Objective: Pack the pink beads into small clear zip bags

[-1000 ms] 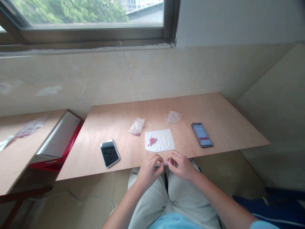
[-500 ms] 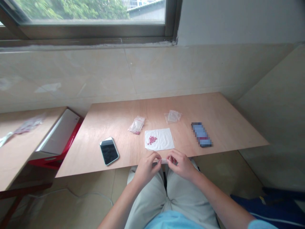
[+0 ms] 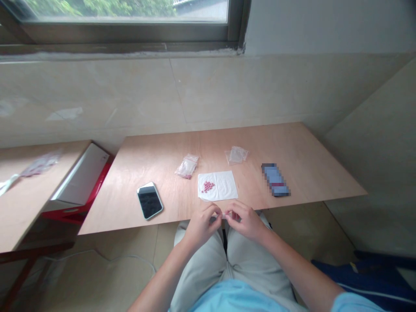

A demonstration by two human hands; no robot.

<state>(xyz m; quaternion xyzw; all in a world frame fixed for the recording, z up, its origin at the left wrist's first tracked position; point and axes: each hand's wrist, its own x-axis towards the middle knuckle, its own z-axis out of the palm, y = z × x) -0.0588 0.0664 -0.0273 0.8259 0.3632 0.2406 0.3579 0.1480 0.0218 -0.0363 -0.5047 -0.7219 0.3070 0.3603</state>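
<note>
Just off the table's front edge, my left hand (image 3: 203, 223) and my right hand (image 3: 245, 220) meet fingertip to fingertip. Both are closed in a pinch on what looks like a small clear plastic bag (image 3: 223, 216), mostly hidden by the fingers. Right beyond them, a white paper napkin (image 3: 226, 185) lies flat on the table. A cluster of small red beads (image 3: 208, 186) rests on its left half. Behind the napkin to the left is a zip bag (image 3: 187, 166) with some red beads inside. Several clear bags (image 3: 237, 154) lie farther back to the right.
A phone (image 3: 150, 201) with a dark screen lies on the wooden table (image 3: 110, 190) at left. Another phone (image 3: 275, 180), pixelated, is at right. A second table (image 3: 29, 190) with a plastic bag (image 3: 42, 164) stands at far left. The tiled wall borders the back.
My fingertips have drawn closer together, so less of the pale bag shows between them. The view has tilted slightly down. Beads, napkin and phones have stayed in place.
</note>
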